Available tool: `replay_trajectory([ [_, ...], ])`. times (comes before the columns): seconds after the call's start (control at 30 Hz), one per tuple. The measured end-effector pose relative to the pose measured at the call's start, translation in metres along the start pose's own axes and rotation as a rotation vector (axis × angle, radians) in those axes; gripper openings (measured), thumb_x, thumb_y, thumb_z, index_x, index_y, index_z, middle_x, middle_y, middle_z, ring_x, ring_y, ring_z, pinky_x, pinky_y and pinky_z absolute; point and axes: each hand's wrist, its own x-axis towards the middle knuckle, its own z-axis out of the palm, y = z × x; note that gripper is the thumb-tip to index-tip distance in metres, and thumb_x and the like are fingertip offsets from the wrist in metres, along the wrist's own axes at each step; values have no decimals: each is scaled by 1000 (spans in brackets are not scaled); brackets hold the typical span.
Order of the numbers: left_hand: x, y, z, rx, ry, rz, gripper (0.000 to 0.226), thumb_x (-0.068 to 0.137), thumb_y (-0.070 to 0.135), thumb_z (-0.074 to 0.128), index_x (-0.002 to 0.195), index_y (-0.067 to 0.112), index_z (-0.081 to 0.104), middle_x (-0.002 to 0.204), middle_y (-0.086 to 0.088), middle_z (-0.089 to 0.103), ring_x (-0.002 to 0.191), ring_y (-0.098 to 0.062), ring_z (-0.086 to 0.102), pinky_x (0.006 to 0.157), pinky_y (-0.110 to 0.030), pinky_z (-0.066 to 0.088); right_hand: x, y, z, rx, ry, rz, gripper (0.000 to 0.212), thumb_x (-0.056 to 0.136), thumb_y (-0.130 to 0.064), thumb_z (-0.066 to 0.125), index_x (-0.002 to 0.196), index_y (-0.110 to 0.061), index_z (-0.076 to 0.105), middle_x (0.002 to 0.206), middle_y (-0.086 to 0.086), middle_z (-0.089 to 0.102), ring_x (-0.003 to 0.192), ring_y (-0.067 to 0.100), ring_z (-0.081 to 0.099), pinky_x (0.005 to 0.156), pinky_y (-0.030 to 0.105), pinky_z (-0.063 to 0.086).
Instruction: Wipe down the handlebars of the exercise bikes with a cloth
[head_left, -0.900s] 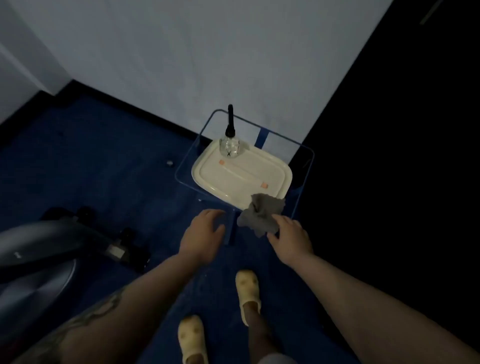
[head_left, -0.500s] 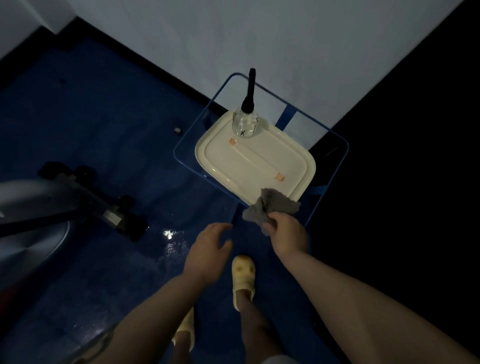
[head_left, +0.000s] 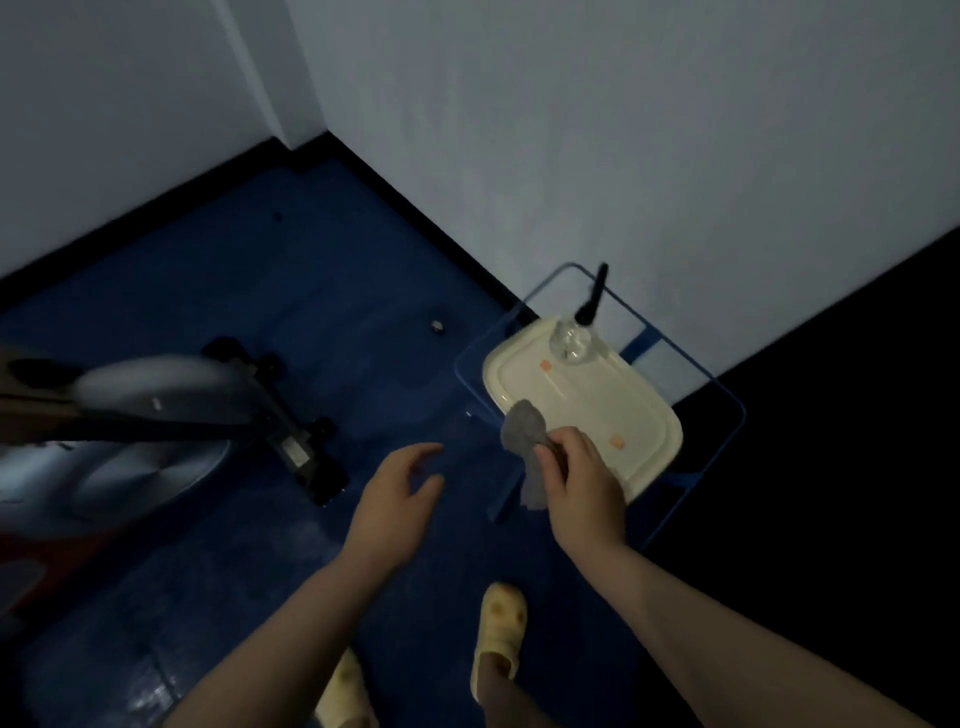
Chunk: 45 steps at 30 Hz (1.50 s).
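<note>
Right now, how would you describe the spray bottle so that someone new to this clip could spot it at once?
Find the blue wire-frame stand against the white wall, which carries a cream rectangular plastic tray. At the tray's far corner, nearest the wall, stands the clear spray bottle. Its black nozzle sticking upward sets it apart from the flat orange tabs on the tray and the crumpled grey cloth at the near edge.
</note>
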Motion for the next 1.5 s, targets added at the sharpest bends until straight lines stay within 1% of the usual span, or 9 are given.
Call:
replay_trajectory([
  [0.13, -20, 2, -71, -41, 153, 36, 34, 90, 16, 58, 123, 25, 59, 117, 6, 58, 106, -9, 56, 94, -26, 46, -3, -82, 8, 226, 13, -113, 2, 92, -29, 58, 93, -27, 58, 85, -16, 59, 79, -1, 57, 65, 12, 46],
  [0.23, -44, -6, -127, -64, 256, 51, 33, 89, 19, 58, 120, 29, 59, 114, 11, 58, 101, -2, 57, 82, -15, 44, -16, -146, 20, 369, 15, -190, 3, 89, -29, 62, 91, -29, 60, 85, -15, 63, 81, -2, 59, 66, 9, 46],
  [0.43, -102, -37, -234, -87, 437, 66, 33, 90, 20, 57, 122, 27, 58, 117, 8, 58, 103, -7, 57, 93, -30, 48, -62, -260, 72, 509, -50, -250, 4, 88, -29, 63, 87, -31, 61, 81, -11, 65, 75, -1, 60, 62, 12, 49],
  [0.6, -140, -74, -305, -145, 504, 95, 32, 90, 20, 57, 120, 29, 58, 116, 10, 59, 104, -5, 56, 94, -32, 49, -101, -332, 121, 563, -85, -281, 4, 88, -31, 63, 85, -29, 62, 81, -10, 66, 75, -2, 61, 62, 12, 49],
  [0.83, -167, -100, -391, -217, 592, 218, 29, 89, 20, 58, 111, 39, 60, 109, 19, 61, 102, 4, 57, 84, -18, 48, -121, -408, 148, 677, 17, -278, 4, 87, -27, 65, 83, -28, 64, 77, -9, 68, 72, 3, 64, 57, 17, 52],
  [0.97, -165, -93, -435, -265, 651, 277, 30, 90, 16, 59, 112, 36, 61, 101, 8, 64, 92, -4, 62, 82, -25, 53, -117, -449, 147, 720, 27, -320, 3, 86, -32, 64, 83, -31, 64, 79, -12, 68, 70, 5, 65, 57, 17, 52],
  [1.1, -155, -82, -472, -338, 748, 342, 28, 89, 13, 59, 106, 35, 64, 88, 13, 65, 78, 2, 63, 64, -12, 52, -105, -483, 152, 769, 48, -368, 6, 83, -39, 63, 84, -34, 65, 81, -10, 69, 71, 6, 66, 57, 18, 53],
  [1.33, -116, -79, -520, -309, 750, 297, 29, 90, 15, 57, 112, 33, 63, 102, 14, 62, 90, 0, 62, 77, -29, 56, -71, -537, 181, 817, -3, -416, 3, 86, -31, 65, 86, -33, 65, 83, -14, 67, 78, 4, 64, 63, 16, 52],
  [1.5, -84, -93, -548, -371, 759, 259, 24, 91, 20, 57, 111, 32, 65, 102, 7, 66, 86, 0, 63, 67, -16, 53, -55, -571, 204, 755, -74, -527, 2, 87, -29, 65, 86, -27, 64, 82, -10, 67, 76, 6, 63, 64, 17, 52],
])
